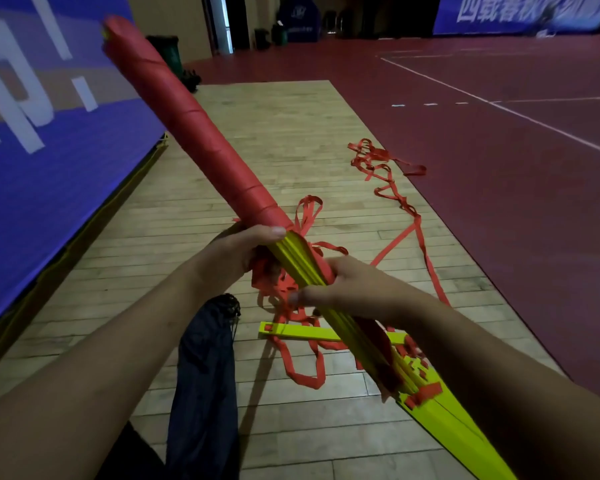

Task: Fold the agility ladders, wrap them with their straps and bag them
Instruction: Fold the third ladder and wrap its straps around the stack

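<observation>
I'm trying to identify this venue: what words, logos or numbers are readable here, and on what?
"p!": big white letters, cropped, on the blue side banner at left.
"四载春秋": white characters on the far blue banner; rest blurred.
White logo on the far dark blue stand: unreadable.
No print visible on the bundle of yellow plastic ladder rungs.

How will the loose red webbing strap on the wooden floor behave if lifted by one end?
Probably floppy: the red webbing strap lies in kinked loops. Likely light, being thin and flat. It may snag: parts are tangled.
</observation>
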